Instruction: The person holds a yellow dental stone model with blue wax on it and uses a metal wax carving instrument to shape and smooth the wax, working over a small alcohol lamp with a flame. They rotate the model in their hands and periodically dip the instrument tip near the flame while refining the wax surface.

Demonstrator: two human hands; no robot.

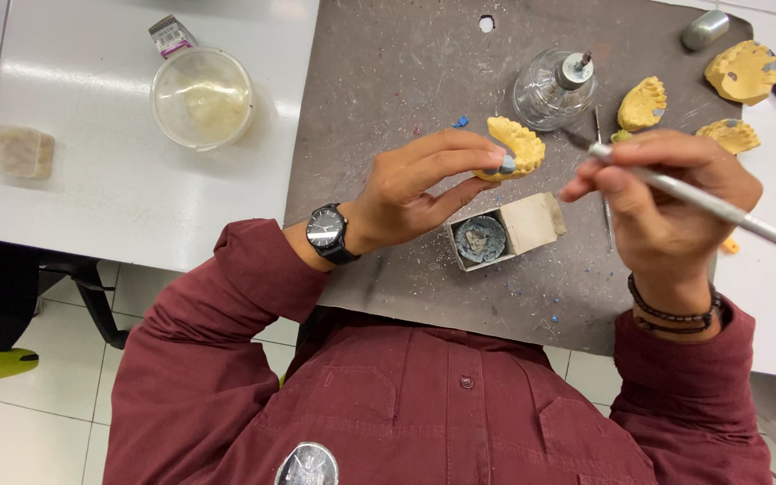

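Small open cardboard box (505, 233) — grey-beige, lying on the dark work mat just below the hands, its flap folded out to the right; a round blue-grey dish sits inside. Small packet (171, 36) at upper left, behind the clear plastic cup — grey with a white barcode label and a magenta edge.
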